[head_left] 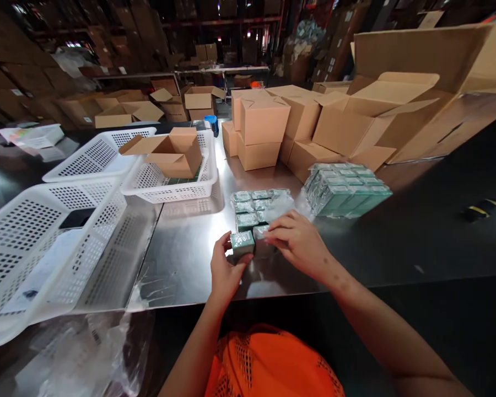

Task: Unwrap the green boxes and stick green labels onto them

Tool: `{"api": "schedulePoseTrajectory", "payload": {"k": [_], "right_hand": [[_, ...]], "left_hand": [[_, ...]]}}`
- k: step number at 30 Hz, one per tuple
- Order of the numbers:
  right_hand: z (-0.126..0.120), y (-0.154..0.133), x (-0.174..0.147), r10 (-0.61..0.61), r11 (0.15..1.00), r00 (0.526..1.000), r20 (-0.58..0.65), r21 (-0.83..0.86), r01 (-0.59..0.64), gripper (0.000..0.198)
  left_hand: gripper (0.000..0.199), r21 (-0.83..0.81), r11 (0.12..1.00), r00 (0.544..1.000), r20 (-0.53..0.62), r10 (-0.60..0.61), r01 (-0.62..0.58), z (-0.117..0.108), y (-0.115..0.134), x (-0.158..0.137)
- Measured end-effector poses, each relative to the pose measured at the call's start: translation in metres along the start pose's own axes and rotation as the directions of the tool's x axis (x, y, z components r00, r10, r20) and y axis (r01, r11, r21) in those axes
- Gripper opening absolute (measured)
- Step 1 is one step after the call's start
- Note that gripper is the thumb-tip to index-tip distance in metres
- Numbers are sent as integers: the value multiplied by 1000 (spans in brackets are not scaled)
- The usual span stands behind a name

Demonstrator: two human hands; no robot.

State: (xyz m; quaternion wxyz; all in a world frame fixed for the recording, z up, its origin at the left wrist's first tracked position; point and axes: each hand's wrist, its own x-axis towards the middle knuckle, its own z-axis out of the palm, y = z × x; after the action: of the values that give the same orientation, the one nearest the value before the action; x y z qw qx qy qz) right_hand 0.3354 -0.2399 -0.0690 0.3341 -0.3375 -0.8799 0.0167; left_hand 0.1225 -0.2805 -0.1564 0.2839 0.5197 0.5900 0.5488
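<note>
My left hand (226,268) grips a small green-and-white box (242,242) by its sides, close to the front edge of the metal table. Right beside it, the bent fingers of my right hand (293,241) are at a second small box (261,234), partly covered by those fingers. Behind both hands sits a group of matching small boxes (245,207) in rows, with loose clear plastic wrap (281,205) over its right side. Farther right lies a larger block of green boxes (348,192), still wrapped in clear film.
White perforated baskets (124,190) stand at the left, one with an open carton (181,157). Closed cartons (264,118) are stacked at the back, beside open ones (347,124) at the right. A blue tape roll (211,124) sits behind. Crumpled plastic (86,358) hangs below the table's left front.
</note>
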Motion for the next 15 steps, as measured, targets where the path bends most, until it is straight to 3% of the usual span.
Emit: {"api": "schedulePoseTrajectory", "payload": {"k": [4,10,13,15], "right_hand": [[2,1,2,-1,999,996,-86,40,5,17],[-3,-2,2,49,996,994,-98,77,-42,13],[-5,-4,8,30,993,976,-215,120,-4,12],[-12,-7,13,21,988,936,-351,150,35,12]], "left_hand": [[74,-108,994,1000,11,-23,24,3,-9,-1],[92,34,999,992,-123,26,-22,13,-15,-16],[101,86,993,987,-127,95,-85,21,-19,-20],[105,119,987,986,-114,124,-111,24,-20,-20]]}}
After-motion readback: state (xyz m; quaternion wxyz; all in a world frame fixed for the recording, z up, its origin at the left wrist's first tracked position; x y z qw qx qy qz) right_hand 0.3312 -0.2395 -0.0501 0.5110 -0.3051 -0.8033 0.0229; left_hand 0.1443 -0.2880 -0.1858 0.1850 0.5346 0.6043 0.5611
